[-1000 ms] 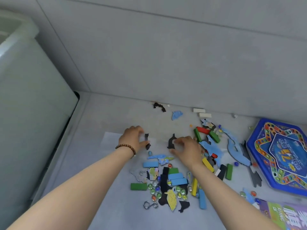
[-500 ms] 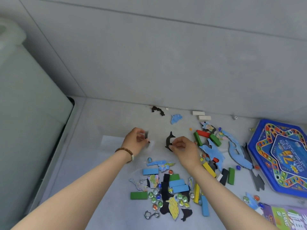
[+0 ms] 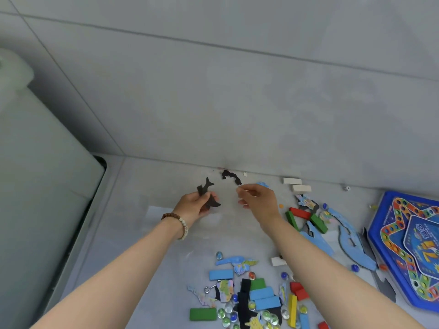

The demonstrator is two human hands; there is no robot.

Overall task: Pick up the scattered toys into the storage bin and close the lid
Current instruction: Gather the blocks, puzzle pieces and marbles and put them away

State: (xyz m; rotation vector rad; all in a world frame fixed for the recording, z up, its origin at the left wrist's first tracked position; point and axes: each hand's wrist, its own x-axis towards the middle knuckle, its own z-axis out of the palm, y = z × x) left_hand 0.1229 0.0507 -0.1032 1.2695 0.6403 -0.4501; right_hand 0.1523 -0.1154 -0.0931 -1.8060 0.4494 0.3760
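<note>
My left hand point(image 3: 193, 206) is raised off the floor and grips two flat black puzzle pieces point(image 3: 206, 189), one fish-shaped piece sticking up above the fingers. My right hand point(image 3: 260, 199) hovers just to the right with relaxed fingers and nothing in it; its fingertips point toward another black piece point(image 3: 231, 176) lying by the wall. The white translucent storage bin point(image 3: 40, 191) stands at the far left; its inside and lid are hidden. Scattered toys cover the floor below my arms: blue blocks point(image 3: 263, 296), a green block point(image 3: 203, 314), glass marbles point(image 3: 228, 313) and printed puzzle pieces point(image 3: 224, 290).
A blue hexagonal board game tin point(image 3: 408, 248) lies at the right. Beside it are large blue puzzle pieces point(image 3: 351, 243), red and green blocks point(image 3: 301, 216), two white blocks point(image 3: 297, 184) and a small die point(image 3: 347, 188) near the grey wall. A metal hook point(image 3: 209, 289) lies among the toys.
The black fish-shaped piece that my right hand pinched is now in my left hand with the other black piece. Both hands have lifted; my right hand has opened and moved toward the wall.
</note>
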